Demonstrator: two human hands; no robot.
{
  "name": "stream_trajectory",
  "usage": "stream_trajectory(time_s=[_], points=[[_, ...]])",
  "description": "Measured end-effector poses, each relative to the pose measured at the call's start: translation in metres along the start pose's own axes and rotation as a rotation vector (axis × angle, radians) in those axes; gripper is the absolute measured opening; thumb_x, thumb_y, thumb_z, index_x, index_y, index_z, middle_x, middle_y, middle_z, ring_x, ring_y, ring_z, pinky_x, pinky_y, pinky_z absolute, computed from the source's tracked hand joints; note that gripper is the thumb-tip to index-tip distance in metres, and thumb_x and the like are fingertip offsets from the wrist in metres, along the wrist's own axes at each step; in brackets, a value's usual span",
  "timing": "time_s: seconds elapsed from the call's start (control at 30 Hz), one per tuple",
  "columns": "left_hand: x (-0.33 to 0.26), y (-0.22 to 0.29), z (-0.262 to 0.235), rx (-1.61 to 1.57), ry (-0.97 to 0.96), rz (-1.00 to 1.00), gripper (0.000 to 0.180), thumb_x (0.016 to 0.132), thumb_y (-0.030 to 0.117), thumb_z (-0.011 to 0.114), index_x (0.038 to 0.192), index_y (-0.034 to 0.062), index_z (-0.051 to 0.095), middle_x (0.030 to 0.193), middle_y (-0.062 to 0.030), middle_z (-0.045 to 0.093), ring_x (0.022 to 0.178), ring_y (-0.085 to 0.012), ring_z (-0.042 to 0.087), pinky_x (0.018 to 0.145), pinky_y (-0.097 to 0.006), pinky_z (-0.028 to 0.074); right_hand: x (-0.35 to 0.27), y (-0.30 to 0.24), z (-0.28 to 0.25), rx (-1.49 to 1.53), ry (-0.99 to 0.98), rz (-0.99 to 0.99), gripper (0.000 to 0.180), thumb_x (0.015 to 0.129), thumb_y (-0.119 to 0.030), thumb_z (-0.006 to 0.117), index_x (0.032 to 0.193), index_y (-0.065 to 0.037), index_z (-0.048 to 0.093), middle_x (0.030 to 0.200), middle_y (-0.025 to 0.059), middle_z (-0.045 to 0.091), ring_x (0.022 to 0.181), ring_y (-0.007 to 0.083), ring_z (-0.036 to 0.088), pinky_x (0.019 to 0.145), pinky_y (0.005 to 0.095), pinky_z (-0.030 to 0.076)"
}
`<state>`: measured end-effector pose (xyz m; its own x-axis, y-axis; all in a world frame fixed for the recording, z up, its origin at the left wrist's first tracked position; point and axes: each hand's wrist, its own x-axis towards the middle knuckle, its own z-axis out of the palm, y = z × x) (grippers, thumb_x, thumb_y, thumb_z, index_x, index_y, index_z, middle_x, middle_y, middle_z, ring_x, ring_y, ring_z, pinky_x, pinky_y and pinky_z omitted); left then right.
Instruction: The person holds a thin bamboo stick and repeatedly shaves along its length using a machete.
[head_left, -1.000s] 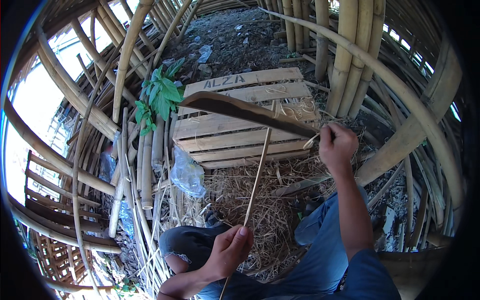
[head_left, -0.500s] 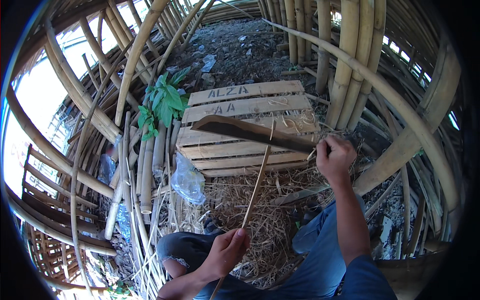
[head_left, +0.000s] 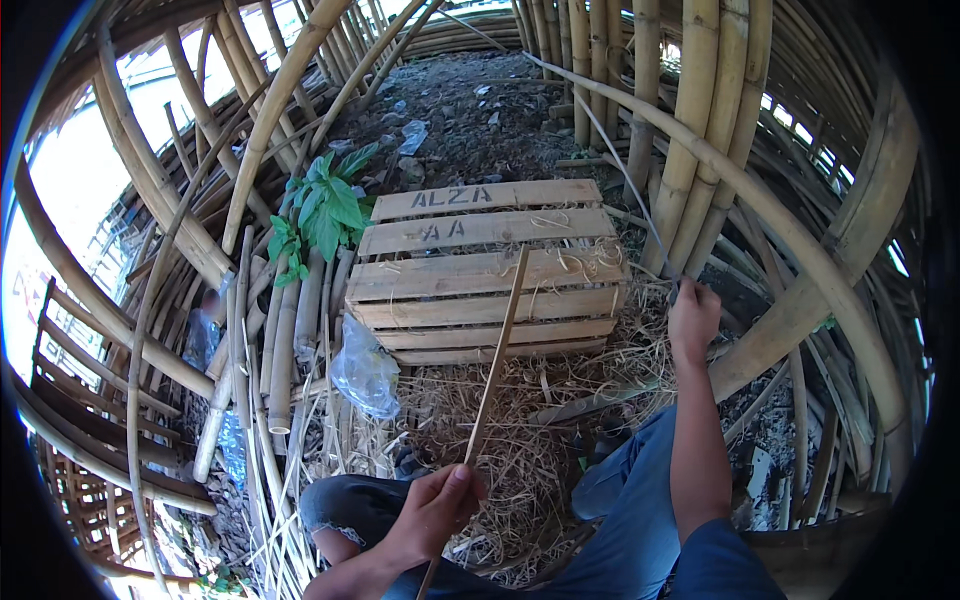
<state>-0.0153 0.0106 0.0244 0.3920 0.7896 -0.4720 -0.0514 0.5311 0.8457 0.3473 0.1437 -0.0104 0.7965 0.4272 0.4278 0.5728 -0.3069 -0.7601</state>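
Note:
In my left hand (head_left: 438,510), closed with the thumb on top, is a thin bamboo strip (head_left: 497,365). The strip slants up and away over the straw, its far end in front of the wooden slatted crate (head_left: 490,270). My right hand (head_left: 693,322) is raised to the right of the crate, gripping a machete (head_left: 634,190). Its long blade appears nearly edge-on as a thin line, pointing up and to the left, clear of the strip. The machete's handle is mostly hidden by my fingers.
Straw shavings (head_left: 530,430) cover the ground between my knees. Left of the crate lie a clear plastic bag (head_left: 365,368), a leafy green plant (head_left: 328,210) and bamboo poles (head_left: 283,375). Upright bamboo posts (head_left: 708,120) and a long bent pole (head_left: 745,185) stand at the right.
The machete has swung up and away from the strip, its blade turning from broadside to edge-on. My right hand has moved slightly right; the left still holds the strip.

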Motion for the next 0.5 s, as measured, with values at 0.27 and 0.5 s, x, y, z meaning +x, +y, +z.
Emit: stream_trajectory(time_s=[0.27,0.5], points=[[0.007,0.016,0.013,-0.035,0.01,0.013,0.041,0.103,0.032,0.034,0.102,-0.0008,0.058,0.061,-0.0007,0.043,0.047,-0.0054,0.03,0.044,-0.021,0.024,-0.075,-0.049,-0.022,0.5,-0.283,-0.421,0.02,0.079,-0.012,0.057,0.063,-0.002,0.062,0.05,0.0065,0.053,0.041,0.0184,0.051,0.044,0.0304,0.036],[0.012,0.012,0.016,-0.076,0.0,0.014,0.037,0.103,0.033,0.035,0.085,0.0048,0.05,0.055,0.0009,0.036,0.044,-0.0068,0.028,0.041,-0.022,0.023,-0.124,-0.079,-0.038,0.42,-0.421,-0.944,0.009,0.066,-0.007,0.06,0.057,-0.008,0.058,0.053,0.0052,0.055,0.046,0.0221,0.051,0.051,0.0329,0.035]])
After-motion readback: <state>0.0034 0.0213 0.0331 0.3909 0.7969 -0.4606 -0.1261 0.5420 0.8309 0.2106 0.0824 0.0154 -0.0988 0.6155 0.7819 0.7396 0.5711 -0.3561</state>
